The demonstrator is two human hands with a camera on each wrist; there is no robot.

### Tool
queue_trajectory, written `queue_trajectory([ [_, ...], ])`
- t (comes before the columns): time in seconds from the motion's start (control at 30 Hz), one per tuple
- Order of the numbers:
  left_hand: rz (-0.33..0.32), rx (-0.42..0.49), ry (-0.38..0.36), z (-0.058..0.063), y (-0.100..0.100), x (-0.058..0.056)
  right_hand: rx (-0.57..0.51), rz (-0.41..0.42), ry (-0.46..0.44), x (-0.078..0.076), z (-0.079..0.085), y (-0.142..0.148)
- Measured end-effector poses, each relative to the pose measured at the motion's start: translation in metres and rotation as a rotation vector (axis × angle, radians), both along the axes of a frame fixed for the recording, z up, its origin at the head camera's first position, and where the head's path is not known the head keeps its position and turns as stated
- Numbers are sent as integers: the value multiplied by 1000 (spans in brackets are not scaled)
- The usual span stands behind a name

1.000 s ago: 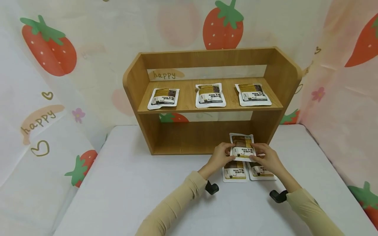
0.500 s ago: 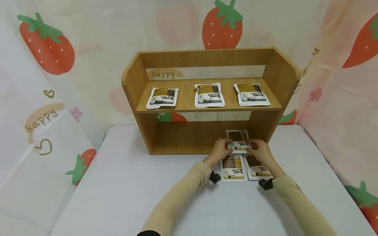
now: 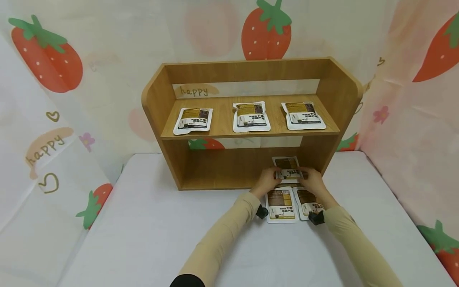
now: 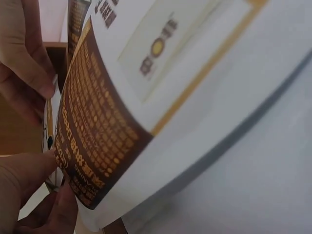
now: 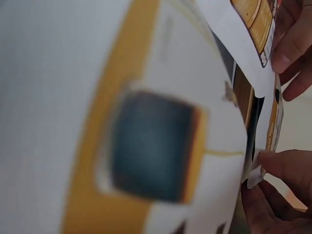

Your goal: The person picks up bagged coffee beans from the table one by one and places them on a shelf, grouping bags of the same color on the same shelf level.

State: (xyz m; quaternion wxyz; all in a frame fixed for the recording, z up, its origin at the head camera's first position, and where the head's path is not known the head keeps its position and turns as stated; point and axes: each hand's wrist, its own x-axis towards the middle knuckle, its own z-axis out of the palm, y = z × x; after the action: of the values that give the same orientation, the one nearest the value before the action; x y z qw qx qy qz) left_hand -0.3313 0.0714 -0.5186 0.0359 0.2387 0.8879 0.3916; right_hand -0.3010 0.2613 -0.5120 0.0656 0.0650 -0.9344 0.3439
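Observation:
Both hands hold one flat brown-and-white food pouch (image 3: 285,164) by its opposite sides, at the right part of the lower shelf. My left hand (image 3: 266,182) pinches its left edge between thumb and fingers. On the other edge, my right hand (image 3: 312,183) grips with thumb and fingers. Two matching pouches lie side by side on the table just in front: a left pouch (image 3: 281,206) and a right pouch (image 3: 305,199), the latter partly covered by the right hand and wrist. Printed pouches loom large and blurred in both wrist views.
A two-tier wooden shelf (image 3: 218,169) stands at the back of the white table (image 3: 150,235). Its upper board carries a left pouch (image 3: 193,120), a middle pouch (image 3: 251,117) and a right pouch (image 3: 304,116). Strawberry-print cloth (image 3: 215,36) hangs behind.
Both hands have carried the held pouch forward and slightly left, from above the two table pouches into the lower shelf opening. The upper pouches stay in place on their board.

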Motion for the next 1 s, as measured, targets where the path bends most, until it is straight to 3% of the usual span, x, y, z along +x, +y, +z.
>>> queue_trajectory([
  [0.2,12,-2,26,1,-3,0,-4,2,-26,-4,-3,-6],
  [0.63,-17,-21,-6,6,-6,-1,37,37,-2,1,4,-10],
  [1.0,-37,146,93,-3,-20,5,15,54,151,21,6,-6],
])
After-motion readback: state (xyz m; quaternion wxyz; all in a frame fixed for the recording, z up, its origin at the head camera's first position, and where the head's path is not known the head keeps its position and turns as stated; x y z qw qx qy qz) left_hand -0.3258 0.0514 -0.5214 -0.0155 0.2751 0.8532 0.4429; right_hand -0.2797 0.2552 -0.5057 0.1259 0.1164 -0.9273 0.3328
